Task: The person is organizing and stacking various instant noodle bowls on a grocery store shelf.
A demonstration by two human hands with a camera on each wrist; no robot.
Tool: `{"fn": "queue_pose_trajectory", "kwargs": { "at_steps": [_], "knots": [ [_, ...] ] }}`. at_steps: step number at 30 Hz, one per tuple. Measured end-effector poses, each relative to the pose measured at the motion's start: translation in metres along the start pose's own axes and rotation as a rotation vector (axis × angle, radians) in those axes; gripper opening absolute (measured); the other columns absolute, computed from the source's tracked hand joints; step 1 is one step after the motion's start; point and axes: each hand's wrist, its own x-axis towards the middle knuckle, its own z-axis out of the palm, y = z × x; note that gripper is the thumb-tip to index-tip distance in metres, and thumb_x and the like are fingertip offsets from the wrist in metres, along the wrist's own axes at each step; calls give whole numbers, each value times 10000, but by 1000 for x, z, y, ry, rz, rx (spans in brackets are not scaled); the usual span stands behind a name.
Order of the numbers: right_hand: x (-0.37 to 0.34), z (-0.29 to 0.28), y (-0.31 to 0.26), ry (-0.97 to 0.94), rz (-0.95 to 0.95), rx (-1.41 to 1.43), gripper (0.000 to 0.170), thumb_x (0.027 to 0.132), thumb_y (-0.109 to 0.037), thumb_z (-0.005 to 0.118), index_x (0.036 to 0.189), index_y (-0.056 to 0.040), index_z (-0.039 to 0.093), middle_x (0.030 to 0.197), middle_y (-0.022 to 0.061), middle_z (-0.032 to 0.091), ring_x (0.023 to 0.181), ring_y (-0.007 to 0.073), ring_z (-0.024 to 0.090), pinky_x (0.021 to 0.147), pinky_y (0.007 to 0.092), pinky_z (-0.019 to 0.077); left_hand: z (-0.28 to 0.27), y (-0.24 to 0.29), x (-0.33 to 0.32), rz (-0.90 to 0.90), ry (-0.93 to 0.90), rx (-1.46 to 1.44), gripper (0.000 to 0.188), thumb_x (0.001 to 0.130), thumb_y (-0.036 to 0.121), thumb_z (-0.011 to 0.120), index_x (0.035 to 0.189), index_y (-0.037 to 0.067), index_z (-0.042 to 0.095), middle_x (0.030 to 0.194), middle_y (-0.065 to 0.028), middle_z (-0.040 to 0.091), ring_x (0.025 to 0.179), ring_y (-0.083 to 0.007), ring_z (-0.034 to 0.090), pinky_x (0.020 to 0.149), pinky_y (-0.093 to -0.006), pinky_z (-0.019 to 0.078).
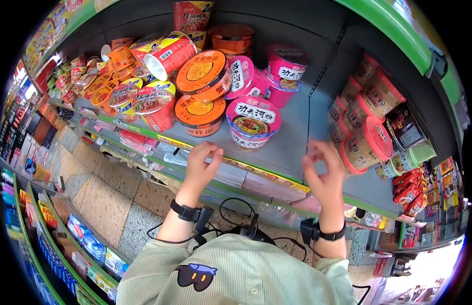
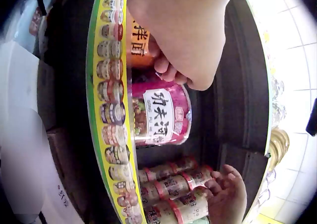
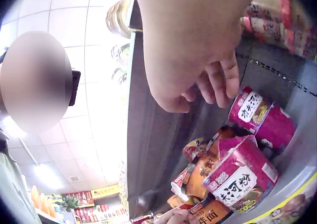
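Note:
Near the shelf's front edge, my left hand [image 1: 203, 166] hangs with loosely bent fingers in front of an orange bowl [image 1: 200, 118] and holds nothing. Pink noodle cups [image 1: 253, 123] stand in a front stack, with another pink stack [image 1: 285, 76] behind; one pink cup [image 1: 241, 76] lies tilted beside the orange bowls. My right hand [image 1: 325, 170], also holding nothing, hovers between the pink cups and the beige cups [image 1: 365, 145], fingers relaxed. The left wrist view has a pink cup [image 2: 161, 114] below the left hand [image 2: 183, 35]. In the right wrist view, pink cups [image 3: 241, 177] lie beyond the right hand [image 3: 193, 55].
Heaped red and orange cups [image 1: 155, 99] fill the shelf's left part. Black and green cups [image 1: 406, 160] and red packets [image 1: 411, 190] are at the right. A yellow price strip [image 1: 266, 175] runs along the front edge. Another stocked rack [image 1: 68, 239] stands at lower left.

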Motion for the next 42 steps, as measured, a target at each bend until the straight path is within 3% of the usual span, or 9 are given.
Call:
{"fn": "queue_pose_trajectory", "kwargs": {
  "at_steps": [7, 16, 22, 28, 31, 34, 37, 39, 42],
  "knots": [
    [42, 60, -17, -84, -215, -112, 415, 819, -125, 752, 1214, -39, 660, 1156, 164, 659, 1016, 345, 663, 884, 410, 543, -20, -34, 19, 190, -42, 8, 100, 851, 36, 739, 861, -7, 649, 798, -117, 645, 731, -280, 636, 651, -360, 493],
    [67, 78, 7, -53, -30, -235, 465, 825, -196, 748, 1254, -49, 646, 1212, 184, 628, 1145, 390, 613, 979, 437, 503, -2, -49, 29, 222, -187, -28, 128, 815, 75, 742, 780, 52, 621, 689, -67, 593, 631, -272, 588, 587, -387, 462],
    [116, 74, 55, 70, 121, -237, 717, 812, -283, 781, 1439, -82, 497, 1288, 281, 584, 1224, 435, 581, 1014, 457, 492, 5, -53, 29, 302, -198, 81, 134, 768, 94, 759, 768, 88, 625, 687, -43, 580, 619, -270, 575, 569, -398, 459],
    [177, 87, 102, 158, 218, -321, 987, 703, -377, 865, 1536, -153, 384, 1362, 339, 517, 1261, 484, 549, 1073, 457, 471, 9, -56, 30, 442, -141, 112, 96, 774, 88, 742, 762, 86, 647, 659, -31, 562, 600, -264, 560, 540, -386, 435],
    [194, 100, 116, 160, 238, -340, 1107, 656, -392, 911, 1554, -90, 339, 1406, 337, 496, 1294, 464, 540, 1101, 452, 452, 7, -55, 30, 438, -147, 120, 98, 773, 89, 742, 762, 86, 645, 674, -31, 573, 615, -266, 566, 552, -387, 441],
    [193, 128, 154, 370, 301, -3, 1236, 614, -398, 955, 1558, 2, 265, 1443, 322, 481, 1321, 420, 534, 1115, 445, 443, 6, -56, 30, 449, -159, 125, 100, 770, 89, 744, 763, 85, 644, 687, -34, 583, 622, -270, 571, 558, -391, 446],
    [181, 129, 160, 187, 719, 96, 1328, 577, -389, 986, 1548, 59, 199, 1475, 264, 486, 1347, 364, 517, 1128, 436, 430, 7, -56, 30, 467, -157, 110, 103, 764, 88, 747, 767, 86, 643, 699, -41, 591, 624, -275, 572, 560, -393, 449],
    [168, 109, 129, -74, 712, 333, 1331, 589, -333, 990, 1565, 25, 158, 1481, 232, 490, 1358, 346, 508, 1127, 440, 431, 6, -57, 30, 469, -159, 105, 106, 758, 86, 748, 769, 86, 642, 704, -46, 594, 625, -278, 572, 562, -392, 451],
    [168, 104, 124, -141, 791, 312, 1299, 620, -204, 984, 1584, -21, 133, 1487, 188, 491, 1369, 315, 499, 1124, 445, 438, 7, -58, 30, 483, -150, 104, 112, 748, 86, 749, 772, 84, 639, 711, -52, 597, 627, -281, 572, 563, -393, 452]
  ]
}}
